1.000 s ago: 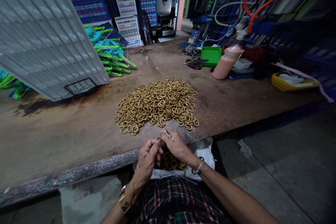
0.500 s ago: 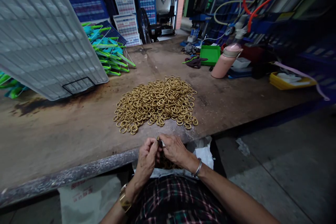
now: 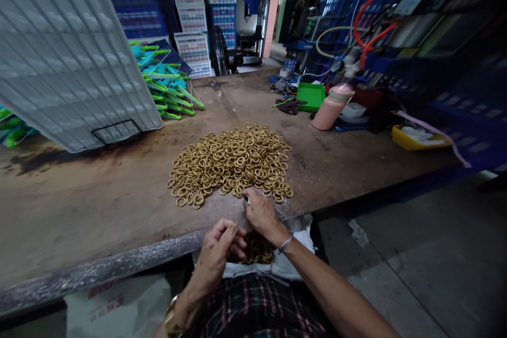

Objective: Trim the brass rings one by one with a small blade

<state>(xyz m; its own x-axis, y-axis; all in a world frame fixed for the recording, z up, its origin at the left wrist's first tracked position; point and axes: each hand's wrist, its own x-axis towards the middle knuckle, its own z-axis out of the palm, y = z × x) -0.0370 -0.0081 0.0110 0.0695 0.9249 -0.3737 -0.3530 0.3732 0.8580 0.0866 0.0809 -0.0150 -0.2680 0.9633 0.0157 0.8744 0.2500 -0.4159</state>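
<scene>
Head view: the left hand (image 3: 217, 245) pinches a small gold-coloured piece (image 3: 236, 225) between thumb and forefinger, its exact shape too small to tell, while the other fingers curl loosely. The right hand (image 3: 262, 214) is closed around a small dark-tipped tool (image 3: 246, 198), its tip at the front edge of a heap of gold-coloured rings (image 3: 233, 161); whether tip and rings touch cannot be told. The heap lies on the worktable (image 3: 99, 206), just beyond the hands. Below the hands, more rings (image 3: 259, 251) lie within white sheeting (image 3: 304, 237) at the person's lap, near the table edge. Outward to the left, a pale ribbed panel (image 3: 79, 58) stands tilted, with green and turquoise articles (image 3: 170, 84) beside and behind it. To the right of the heap, well apart from it, are a green tray (image 3: 311, 96), a pink bottle (image 3: 329, 112) and a yellow tray (image 3: 407, 141); stacked crates (image 3: 192, 47) form the background
</scene>
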